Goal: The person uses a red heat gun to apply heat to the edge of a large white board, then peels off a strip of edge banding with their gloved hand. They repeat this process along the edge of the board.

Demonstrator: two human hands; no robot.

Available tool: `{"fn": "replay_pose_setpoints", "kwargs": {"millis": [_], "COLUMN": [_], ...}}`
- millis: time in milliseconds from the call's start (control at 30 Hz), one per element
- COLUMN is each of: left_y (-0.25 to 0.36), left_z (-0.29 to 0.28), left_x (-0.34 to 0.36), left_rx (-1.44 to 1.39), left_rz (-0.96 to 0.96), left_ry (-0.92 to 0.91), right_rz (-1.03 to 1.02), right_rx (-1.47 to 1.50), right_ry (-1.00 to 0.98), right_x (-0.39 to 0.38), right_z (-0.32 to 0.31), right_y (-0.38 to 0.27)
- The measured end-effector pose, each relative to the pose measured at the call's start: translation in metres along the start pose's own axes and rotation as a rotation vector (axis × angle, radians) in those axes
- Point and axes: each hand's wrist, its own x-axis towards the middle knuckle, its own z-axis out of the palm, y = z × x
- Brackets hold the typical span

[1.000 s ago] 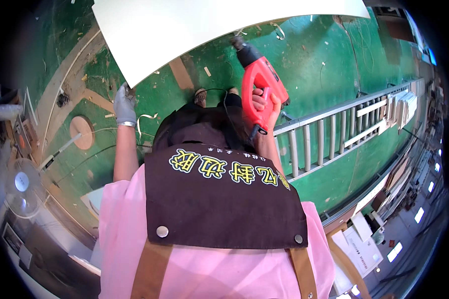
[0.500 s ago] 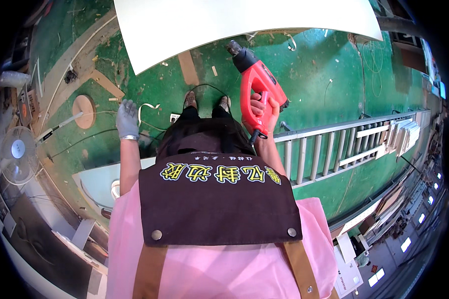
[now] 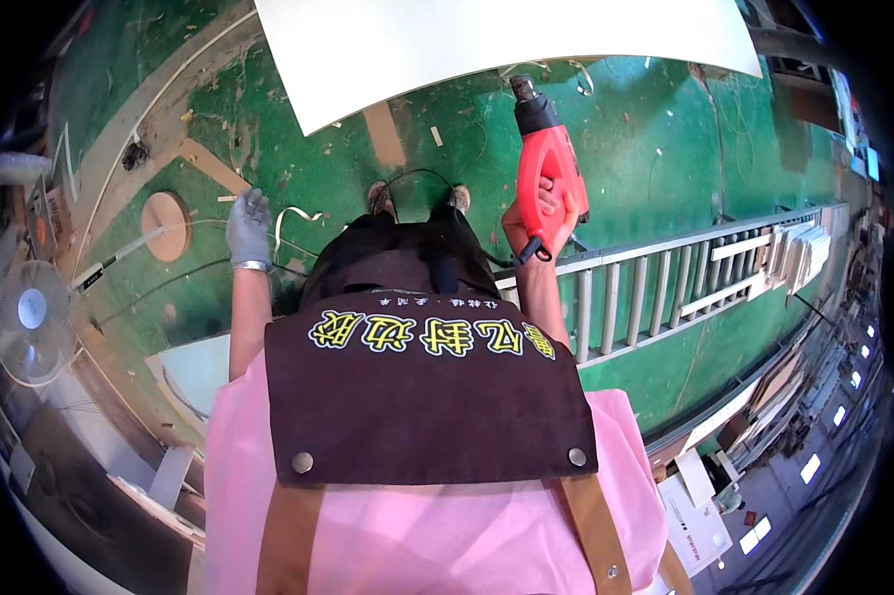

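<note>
My bare right hand (image 3: 547, 213) is wrapped round the handle of a red heat gun (image 3: 550, 159). Its black collar and metal nozzle point away from me, toward the near edge of a large white panel (image 3: 506, 40), with a gap between them as seen from above. The cord leaves the rear of the handle beside my wrist. On the left, my left hand (image 3: 249, 230) wears a grey glove and holds nothing, its fingers loosely stretched forward. A curled strip of pale edge banding (image 3: 286, 223) shows just right of that hand.
Farther left are a round wooden disc (image 3: 166, 226) and a standing fan (image 3: 33, 315). A metal ladder (image 3: 615, 297) lies to the right, with white strips (image 3: 799, 258) stacked on its far end. A cable crosses the green floor (image 3: 655, 149) near my feet.
The heat gun in my right hand has swung, its nozzle moving right and slightly farther away. My left hand has hardly moved. The panel's left corner appears farther right.
</note>
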Motion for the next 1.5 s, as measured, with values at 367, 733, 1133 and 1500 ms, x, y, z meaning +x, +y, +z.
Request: {"fn": "replay_pose_setpoints", "kwargs": {"millis": [367,733,1133,1500], "left_y": [0.023,0.020,0.023,0.023], "left_z": [-0.008,-0.041,-0.022,-0.017], "left_x": [0.027,0.039,0.030,0.025], "left_rx": [-0.018,-0.083,0.020,0.056], "left_rz": [0.030,0.004,-0.040,-0.064], "left_ry": [-0.085,-0.085,-0.086,-0.070], "right_rz": [-0.012,-0.072,0.006,0.217], "right_rx": [-0.084,-0.150,-0.121,-0.017], "right_ry": [-0.036,-0.018,-0.005,0.101], "right_x": [0.004,0.003,-0.002,-0.015], "right_z": [-0.016,-0.022,-0.024,-0.068], "right_y": [0.025,0.015,0.033,0.071]}}
